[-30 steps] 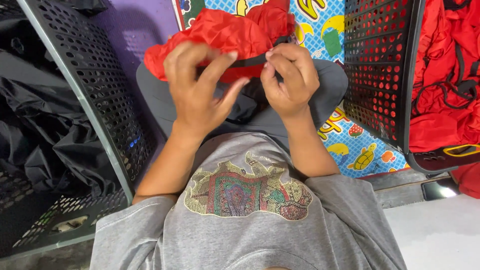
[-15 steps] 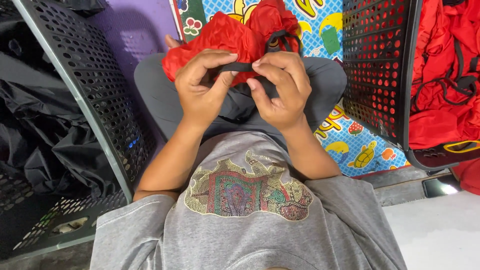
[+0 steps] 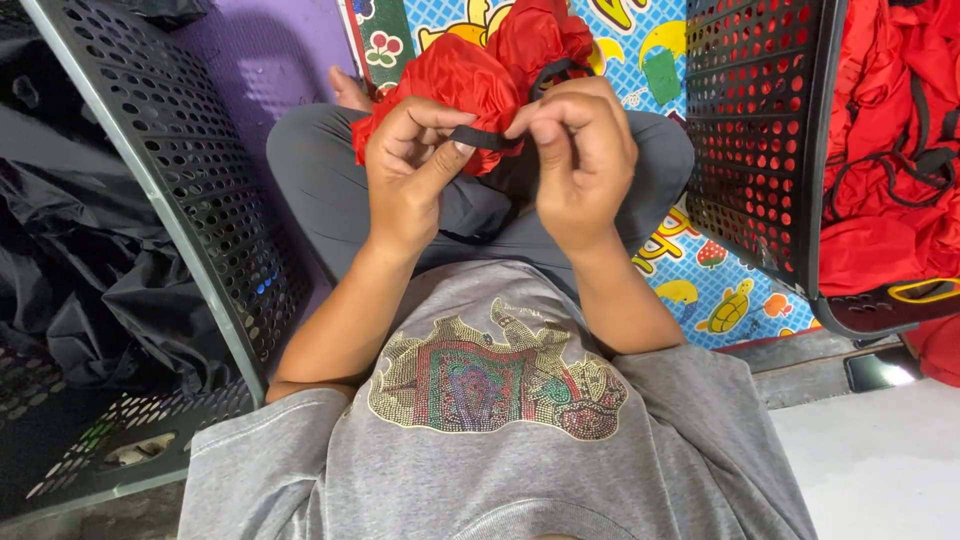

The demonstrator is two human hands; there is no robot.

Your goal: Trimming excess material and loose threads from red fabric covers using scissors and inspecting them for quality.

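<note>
Red shiny fabric, some kind of thin nylon bag or garment (image 3: pixel 470 75), is bunched up over the person's lap, and both hands are up close working a narrow black elastic strap (image 3: pixel 484 137) that comes off it. The left hand (image 3: pixel 410 170) has thumb and forefinger closed tight on one end of the strap, with the other fingers curled in. The right hand (image 3: pixel 580 160) is pinched shut on the other end, so the short bit of strap between them sits pulled flat.

What could go wrong, as I see it:

- That strap is thin and the grip is fingertips only. If either pinch loosens, I'd guess the elastic springs back into the bundle and has to be fished out again.
- The red fabric looks slippery and is just resting on the knees, touching the hands. It could slide off toward the colourful cartoon-print floor mat (image 3: pixel 700 290).
- A second black loop (image 3: pixel 555 70) sits just behind the right hand, easy to grab by mistake or get tangled with.
- Space is tight: a black perforated plastic crate (image 3: pixel 170 190) holding dark cloth sits at the left elbow, and another black perforated crate (image 3: pixel 760 150) full of red pieces is just beside the right knee. A wide elbow move could bump either one.
</note>
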